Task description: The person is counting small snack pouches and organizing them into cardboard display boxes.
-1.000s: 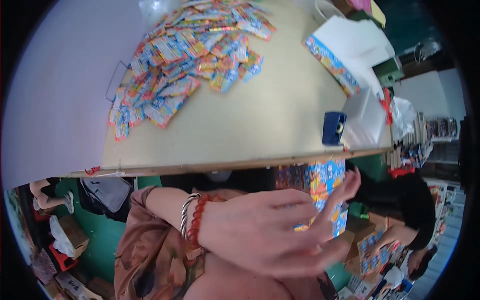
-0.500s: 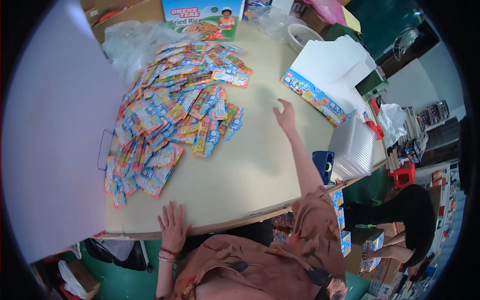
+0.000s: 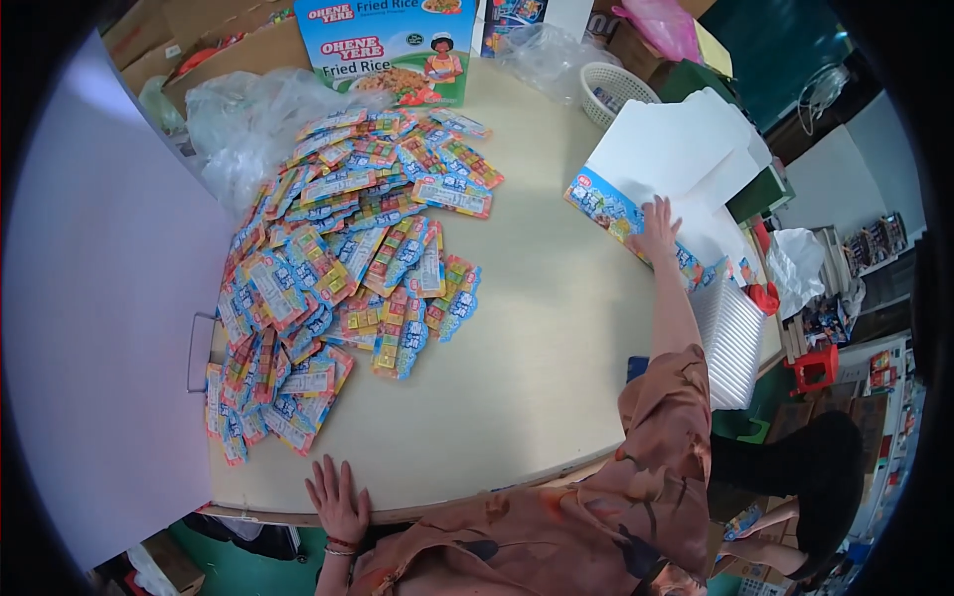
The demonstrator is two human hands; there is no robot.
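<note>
My left hand [image 3: 339, 499] rests flat at the table's near edge with its fingers spread, holding nothing. My right hand [image 3: 656, 236] reaches over the printed front wall of an open cardboard display box [image 3: 696, 139], white inside and blue outside. Its fingers are apart; whether they touch the box I cannot tell. A large heap of small candy packs [image 3: 338, 248], flat blister cards in blue, pink and yellow, spreads over the left half of the table [image 3: 537, 328].
Beside my right forearm stands a stack of clear plastic trays [image 3: 730, 343]. Behind are a white basket [image 3: 616, 91], a clear plastic bag [image 3: 243, 119] and a green and blue carton [image 3: 388, 55]. At the lower right a co-worker [image 3: 805, 477] bends over boxes.
My right hand has moved right, from above the bare table to the display box. My left hand stays at the table edge. The whole view has shifted slightly.
</note>
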